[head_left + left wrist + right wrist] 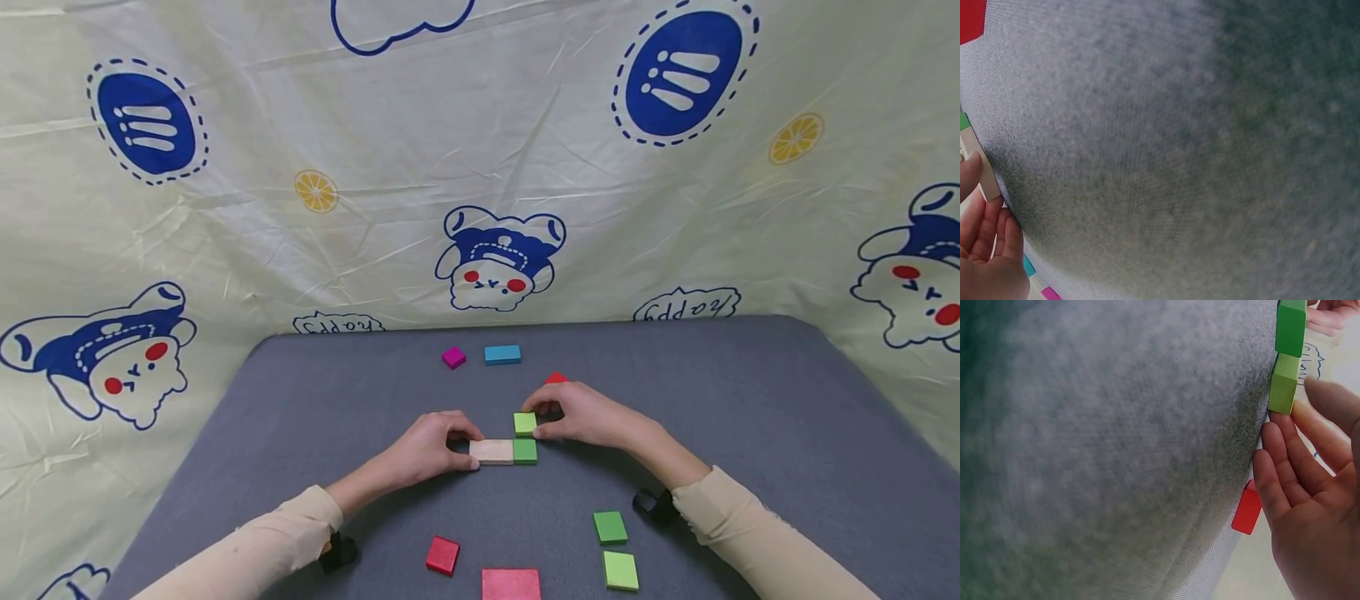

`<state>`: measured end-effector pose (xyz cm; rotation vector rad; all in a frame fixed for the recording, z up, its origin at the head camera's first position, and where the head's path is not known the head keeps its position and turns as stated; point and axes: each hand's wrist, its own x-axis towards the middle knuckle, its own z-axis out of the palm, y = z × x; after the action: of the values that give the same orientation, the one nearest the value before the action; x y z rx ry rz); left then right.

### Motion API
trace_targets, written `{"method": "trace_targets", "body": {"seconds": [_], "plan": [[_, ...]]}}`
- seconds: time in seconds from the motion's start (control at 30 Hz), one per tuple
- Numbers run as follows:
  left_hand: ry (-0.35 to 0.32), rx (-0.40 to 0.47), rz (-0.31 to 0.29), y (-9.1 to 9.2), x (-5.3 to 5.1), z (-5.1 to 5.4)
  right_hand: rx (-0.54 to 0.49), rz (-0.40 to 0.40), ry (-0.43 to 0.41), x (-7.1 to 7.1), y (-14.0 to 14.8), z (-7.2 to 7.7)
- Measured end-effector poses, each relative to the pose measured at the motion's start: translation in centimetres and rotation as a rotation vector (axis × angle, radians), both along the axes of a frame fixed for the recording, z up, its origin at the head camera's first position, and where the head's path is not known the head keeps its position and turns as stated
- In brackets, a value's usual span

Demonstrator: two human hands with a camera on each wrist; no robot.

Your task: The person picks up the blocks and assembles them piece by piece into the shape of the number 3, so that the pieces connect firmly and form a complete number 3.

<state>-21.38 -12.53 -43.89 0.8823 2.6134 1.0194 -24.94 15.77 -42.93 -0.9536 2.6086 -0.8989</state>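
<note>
My left hand holds the left end of a pale wooden block between thumb and fingers. In the left wrist view, the thumb lies along the wooden block's side. A green block adjoins its right end. Just beyond that green block, a light green block lies on the table. At its right side is my right hand, thumb at the near corner and a finger at the far edge. The right wrist view shows fingertips against the end of the light green block.
Behind my right hand, a red block is partly hidden. Magenta and blue blocks lie toward the back of the grey table. Nearer are a red block, a pinkish-red block, a green block and a light green block.
</note>
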Motion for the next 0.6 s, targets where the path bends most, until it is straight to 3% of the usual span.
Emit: {"method": "trace_targets", "body": {"seconds": [0.6], "plan": [[0.019,0.004,-0.005,0.04,0.1,-0.06,0.011,0.022,0.018,0.36,-0.31,0.07]]}}
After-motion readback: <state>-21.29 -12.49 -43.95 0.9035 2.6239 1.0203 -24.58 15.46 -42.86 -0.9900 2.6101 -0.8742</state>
